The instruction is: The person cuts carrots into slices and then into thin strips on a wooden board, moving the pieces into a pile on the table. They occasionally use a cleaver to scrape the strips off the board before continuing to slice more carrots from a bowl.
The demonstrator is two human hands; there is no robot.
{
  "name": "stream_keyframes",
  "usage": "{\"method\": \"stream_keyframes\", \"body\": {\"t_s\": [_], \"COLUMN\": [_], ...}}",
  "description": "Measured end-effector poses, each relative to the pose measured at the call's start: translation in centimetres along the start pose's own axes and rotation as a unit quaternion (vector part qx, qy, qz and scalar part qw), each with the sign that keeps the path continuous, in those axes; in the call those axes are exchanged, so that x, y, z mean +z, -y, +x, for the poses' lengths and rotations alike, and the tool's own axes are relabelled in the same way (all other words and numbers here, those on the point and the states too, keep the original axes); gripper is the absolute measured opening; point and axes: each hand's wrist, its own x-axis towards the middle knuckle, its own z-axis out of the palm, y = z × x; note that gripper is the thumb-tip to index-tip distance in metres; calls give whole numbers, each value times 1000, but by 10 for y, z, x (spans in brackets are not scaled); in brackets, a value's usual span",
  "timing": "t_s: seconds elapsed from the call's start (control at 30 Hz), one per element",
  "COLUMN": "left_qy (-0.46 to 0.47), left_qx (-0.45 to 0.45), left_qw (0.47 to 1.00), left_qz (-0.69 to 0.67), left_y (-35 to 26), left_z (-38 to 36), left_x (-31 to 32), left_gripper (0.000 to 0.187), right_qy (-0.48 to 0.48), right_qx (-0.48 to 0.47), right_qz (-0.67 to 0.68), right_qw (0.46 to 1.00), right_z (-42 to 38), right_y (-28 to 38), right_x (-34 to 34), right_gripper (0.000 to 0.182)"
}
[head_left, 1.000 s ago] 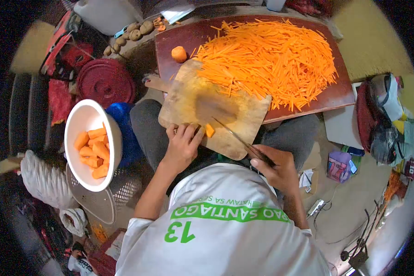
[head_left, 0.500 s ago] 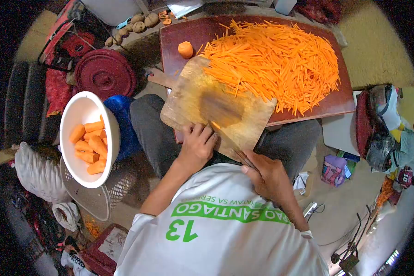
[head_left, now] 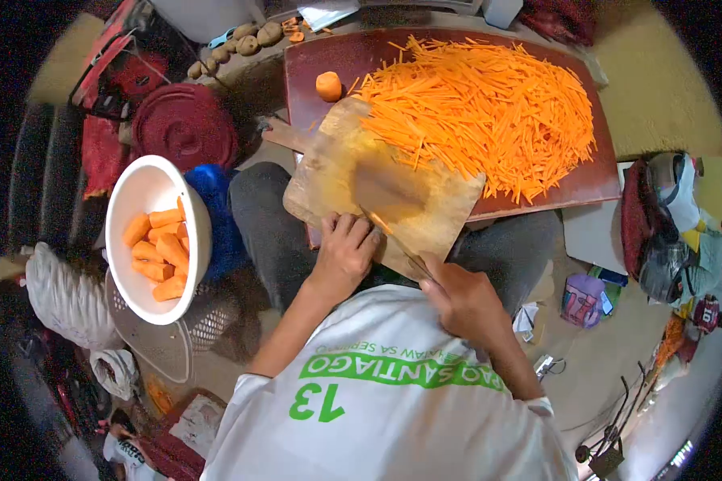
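My right hand (head_left: pixel 467 298) is wrapped around the handle of a knife (head_left: pixel 395 239), whose blade reaches up and left over the wooden cutting board (head_left: pixel 449 220). Beside the blade's tip, my left hand (head_left: pixel 349 244) presses down on the near edge of the board with its fingers curled. Whatever lies under those fingers is hidden; a sliver of orange shows along the blade. Above the board, a large heap of carrot strips (head_left: pixel 489 120) spreads over a dark red tabletop (head_left: pixel 305 64) and onto the board's far edge. A carrot piece (head_left: pixel 328 86) stands alone left of the heap.
To the left, a white basin (head_left: pixel 120 280) holds several peeled carrot pieces (head_left: pixel 168 250). Behind it are a dark red lid (head_left: pixel 184 128) and a blue container (head_left: pixel 212 192). Potatoes (head_left: pixel 249 44) lie at the back left. Bags (head_left: pixel 658 216) and a purple pouch (head_left: pixel 583 299) sit at the right.
The knife has shifted slightly and the right hand with it. My left hand keeps its place on the board. The whole view has moved a little.
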Motion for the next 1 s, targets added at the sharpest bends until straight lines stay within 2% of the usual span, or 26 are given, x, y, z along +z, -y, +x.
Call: {"method": "stream_keyframes", "body": {"t_s": [0.13,0.23,0.43,0.63,0.73,1.0], "left_qy": [-13,-18,-33,-31,-32,-8], "left_qx": [-23,-16,-24,-35,-50,-68], "left_qw": [1000,1000,999,999,998,997], "left_qz": [2,8,6,-4,-16,-42], "left_y": [-4,-1,-1,2,-2,-5], "left_z": [3,3,-4,-1,-2,1], "left_x": [-1,-3,3,1,-1,-7], "left_gripper": [41,41,42,47,54,58], "right_qy": [30,58,14,69,3,26], "right_qx": [40,60,38,53,16,27], "right_qz": [39,15,14,40,45,62], "right_qw": [998,996,999,995,999,997], "right_z": [21,31,5,31,10,24], "right_y": [-4,3,-6,3,-3,1], "right_x": [8,0,10,-1,6,6], "right_gripper": [41,40,33,36,30,27]}}
